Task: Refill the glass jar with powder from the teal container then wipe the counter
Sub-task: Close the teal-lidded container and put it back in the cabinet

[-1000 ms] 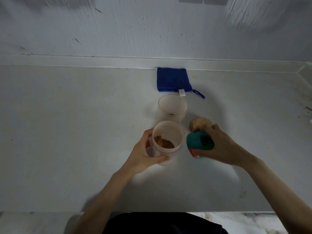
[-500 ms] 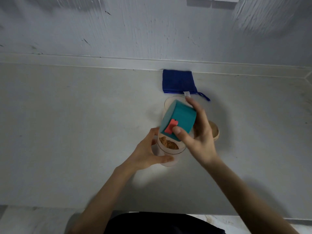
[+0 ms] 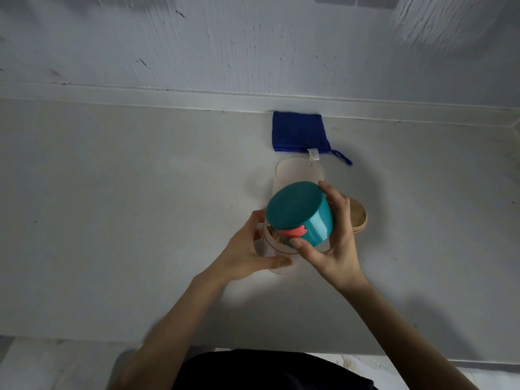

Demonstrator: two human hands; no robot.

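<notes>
Centre of frame: the right hand (image 3: 334,246) is gripping the teal container (image 3: 298,213), tipping it nearly upside down over the glass jar (image 3: 277,250), base facing the camera, thumb sitting just below a pink tab (image 3: 292,231) on its side. The left hand (image 3: 247,249) is wrapping its grip around the jar's left wall, steadying it on the desk (image 3: 126,206). Brown powder (image 3: 274,235) is showing inside the jar near the rim; how full it is cannot be told, since the container is covering most of the mouth.

Risks, as a judgement: the container mouth is hidden, so it may be sitting off the jar rim, and powder could be spilling down the outside onto the desk. A steep tip could dump a clump at once and overflow. The jar is held from one side only, so a knock from the container could be tilting it.

A second, seemingly empty clear jar (image 3: 299,171) is standing just behind, a wooden lid (image 3: 357,216) is lying to the right, partly behind the right hand, and a folded blue cloth (image 3: 298,132) is waiting at the back edge, upper centre.

The desk is pale grey, matte, lightly speckled. A scuffed whitish wall (image 3: 253,46) is filling the upper frame. Light is dim.
</notes>
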